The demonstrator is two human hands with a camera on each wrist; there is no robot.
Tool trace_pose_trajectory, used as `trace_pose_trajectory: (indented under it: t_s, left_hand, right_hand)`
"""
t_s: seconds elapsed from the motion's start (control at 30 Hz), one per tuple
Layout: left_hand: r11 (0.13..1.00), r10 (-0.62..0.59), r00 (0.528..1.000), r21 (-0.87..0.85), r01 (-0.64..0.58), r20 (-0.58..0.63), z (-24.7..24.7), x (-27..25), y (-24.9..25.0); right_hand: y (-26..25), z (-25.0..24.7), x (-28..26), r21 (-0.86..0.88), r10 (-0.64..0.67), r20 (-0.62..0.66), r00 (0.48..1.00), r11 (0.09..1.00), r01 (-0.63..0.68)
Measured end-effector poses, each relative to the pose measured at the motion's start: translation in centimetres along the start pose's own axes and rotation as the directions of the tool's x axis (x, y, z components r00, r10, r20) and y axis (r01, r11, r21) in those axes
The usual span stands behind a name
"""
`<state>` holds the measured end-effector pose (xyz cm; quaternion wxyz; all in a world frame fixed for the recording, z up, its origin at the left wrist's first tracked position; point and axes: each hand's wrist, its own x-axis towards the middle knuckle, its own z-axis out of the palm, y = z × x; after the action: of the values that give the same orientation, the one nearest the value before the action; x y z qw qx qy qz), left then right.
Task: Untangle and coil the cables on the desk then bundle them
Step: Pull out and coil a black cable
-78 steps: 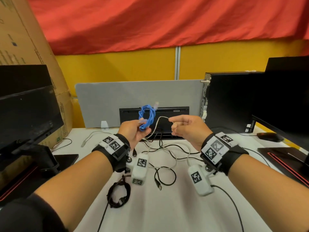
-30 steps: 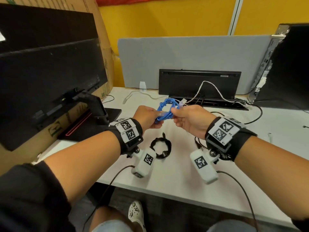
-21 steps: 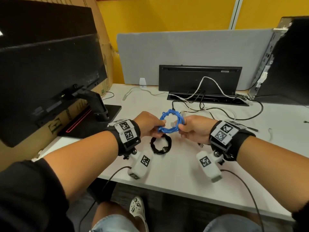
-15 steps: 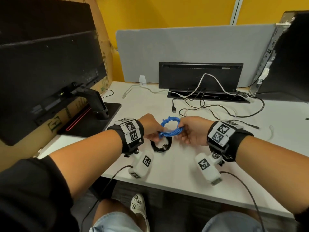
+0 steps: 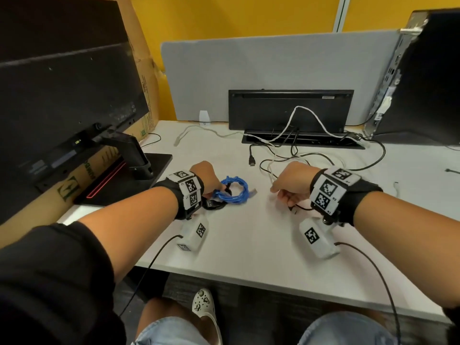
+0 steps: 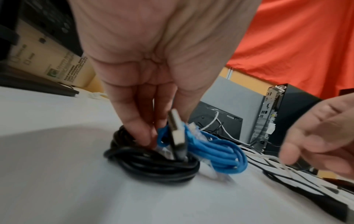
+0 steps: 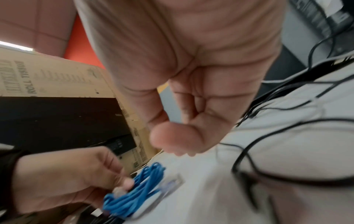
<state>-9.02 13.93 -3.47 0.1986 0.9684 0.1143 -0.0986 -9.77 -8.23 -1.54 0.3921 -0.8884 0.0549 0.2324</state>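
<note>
Blue cable coil [image 5: 233, 191] lies on the white worktop [image 5: 249, 235], resting partly over a black cable coil [image 6: 153, 160] just beside it. The left hand [image 5: 207, 178] reaches down with its fingers [image 6: 138, 128] together, pinching the near edge of the blue coil where the two coils meet; a flat metal plug stands up between them. The right hand [image 5: 292, 183] hovers well apart to the right, its fingers [image 7: 172, 139] loosely curled and holding nothing, above loose black and white cables [image 5: 298, 158] trailing toward a black cable tray [image 5: 291, 108].
</note>
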Motion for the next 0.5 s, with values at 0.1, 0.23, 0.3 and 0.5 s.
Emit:
trace_pose_trajectory:
  t_s: [0.1,0.23,0.3,0.5]
  left_hand:
    - [0.999,0.014,0.999,0.039,-0.013,-0.040,-0.5,0.4,0.3]
    - [0.973,0.156,0.979,0.194,-0.129,-0.132,-1.3,0.0,2.7]
    - [0.943,0.286,0.950,0.215,-0.255,-0.126,-1.4,-0.7,4.6]
    - [0.792,0.600,0.799,0.109,-0.601,0.044,0.7,-3.5,10.3]
  right_hand:
    - [0.7,-2.5,0.1,-0.032,0.016,-0.056,0.998,0.999,-0.018]
    - [1.9,-4.4,-0.4,-0.091,0.026,-0.102,0.994,0.995,-0.035]
    - [2.4,-4.6,-0.6,-0.142,0.024,-0.102,0.995,0.989,-0.039]
    - [4.1,-4.9,-0.8,-0.373,0.037,-0.120,0.992,0.924,-0.080]
